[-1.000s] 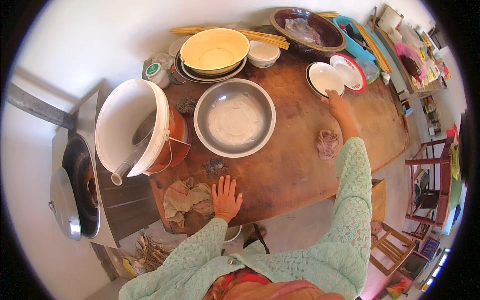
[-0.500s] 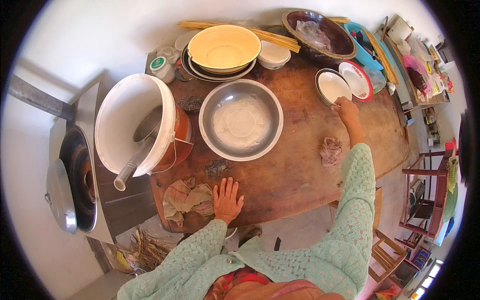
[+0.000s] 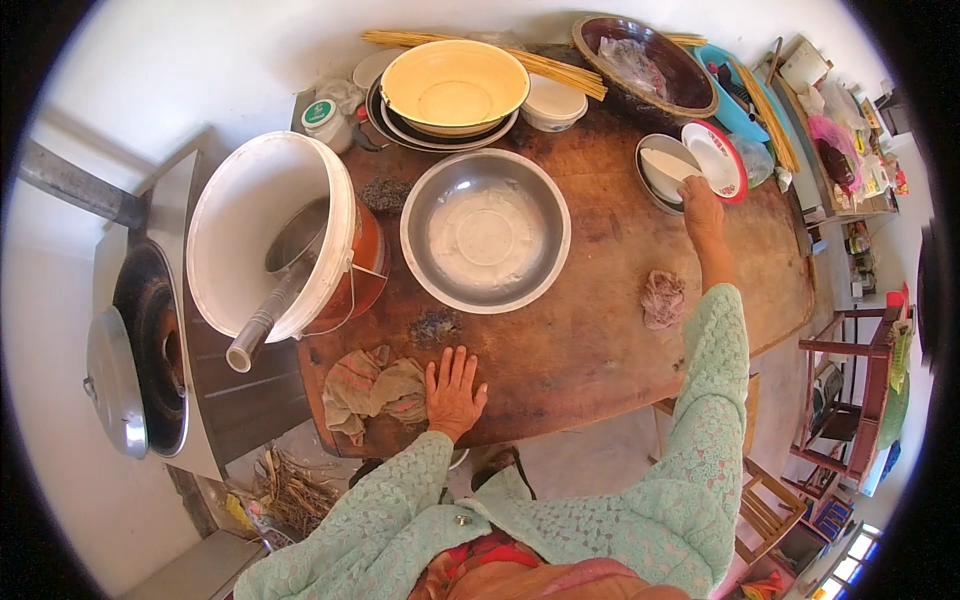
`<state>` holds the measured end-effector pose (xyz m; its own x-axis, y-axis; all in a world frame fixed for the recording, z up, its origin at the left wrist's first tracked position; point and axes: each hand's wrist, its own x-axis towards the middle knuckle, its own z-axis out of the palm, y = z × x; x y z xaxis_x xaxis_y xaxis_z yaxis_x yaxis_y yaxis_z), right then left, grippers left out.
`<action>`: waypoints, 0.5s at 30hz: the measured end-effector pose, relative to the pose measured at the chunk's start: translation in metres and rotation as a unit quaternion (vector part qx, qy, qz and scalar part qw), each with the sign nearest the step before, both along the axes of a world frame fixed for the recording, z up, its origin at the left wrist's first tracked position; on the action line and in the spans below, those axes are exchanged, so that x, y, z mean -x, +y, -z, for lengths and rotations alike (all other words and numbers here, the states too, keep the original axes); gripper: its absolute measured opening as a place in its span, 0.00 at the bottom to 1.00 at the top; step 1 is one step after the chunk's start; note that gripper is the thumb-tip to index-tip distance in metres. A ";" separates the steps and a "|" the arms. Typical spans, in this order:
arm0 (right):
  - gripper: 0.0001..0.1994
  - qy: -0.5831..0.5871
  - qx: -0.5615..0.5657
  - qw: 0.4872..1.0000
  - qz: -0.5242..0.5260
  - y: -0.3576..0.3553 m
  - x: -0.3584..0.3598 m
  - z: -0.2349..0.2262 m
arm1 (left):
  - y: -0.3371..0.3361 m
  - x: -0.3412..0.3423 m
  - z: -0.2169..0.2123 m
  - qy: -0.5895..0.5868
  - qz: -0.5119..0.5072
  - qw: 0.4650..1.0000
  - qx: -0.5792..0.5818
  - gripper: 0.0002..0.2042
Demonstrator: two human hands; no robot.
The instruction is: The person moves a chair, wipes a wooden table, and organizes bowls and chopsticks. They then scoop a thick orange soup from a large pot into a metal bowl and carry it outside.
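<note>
At two o'clock on the stained brown worktop (image 3: 590, 250), the right hand (image 3: 704, 208) pinches a tilted white bowl (image 3: 668, 166) between closed fingers. The left hand (image 3: 453, 400), at six, lies with fingers slightly spread, gripping nothing. White wall (image 3: 250, 60) at eleven; wooden chair (image 3: 772, 508), four.

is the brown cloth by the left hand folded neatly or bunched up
Bunched up: the brown cloth lies in uneven creases and lumps, without neat folded edges, on the table beside the left hand.

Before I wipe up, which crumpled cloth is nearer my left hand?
The brown cloth, just beside your left hand; the pink cloth lies nearer your right hand.
</note>
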<state>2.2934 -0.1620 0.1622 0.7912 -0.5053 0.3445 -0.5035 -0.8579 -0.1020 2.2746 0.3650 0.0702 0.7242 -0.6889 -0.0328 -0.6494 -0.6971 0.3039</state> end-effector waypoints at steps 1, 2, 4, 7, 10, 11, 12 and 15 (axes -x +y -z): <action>0.08 -0.005 0.007 1.000 0.004 -0.001 0.001 0.001 | 0.000 0.000 -0.001 -0.001 0.002 1.000 0.001 0.27; 0.08 -0.032 0.016 0.999 0.008 -0.002 0.003 0.001 | -0.001 -0.001 -0.001 -0.002 0.004 1.000 0.003 0.27; 0.08 -0.085 0.028 0.996 0.012 0.005 0.001 -0.006 | -0.001 -0.001 -0.002 0.002 0.003 1.000 -0.004 0.27; 0.08 -0.162 0.008 0.987 -0.011 0.035 0.000 -0.026 | -0.001 -0.001 -0.002 0.002 -0.002 1.000 -0.007 0.27; 0.10 -0.227 -0.032 0.971 -0.065 0.072 0.001 -0.036 | -0.001 0.000 -0.001 -0.005 -0.002 1.000 0.006 0.27; 0.10 -0.222 -0.038 0.971 -0.086 0.083 -0.002 -0.032 | -0.001 0.000 -0.001 -0.009 -0.003 1.000 0.011 0.26; 0.10 -0.217 -0.041 0.970 -0.104 0.094 -0.003 -0.027 | -0.001 0.001 -0.002 -0.002 0.000 1.000 0.009 0.27; 0.10 -0.221 -0.091 0.962 -0.134 0.126 -0.019 -0.011 | -0.002 -0.001 -0.003 0.002 0.001 1.000 0.005 0.27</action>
<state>2.3127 -0.0360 0.1730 0.6987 -0.3869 0.6018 -0.1397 -0.8987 -0.4157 2.2759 0.3628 0.0730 0.7227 -0.6906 -0.0281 -0.6497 -0.6927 0.3131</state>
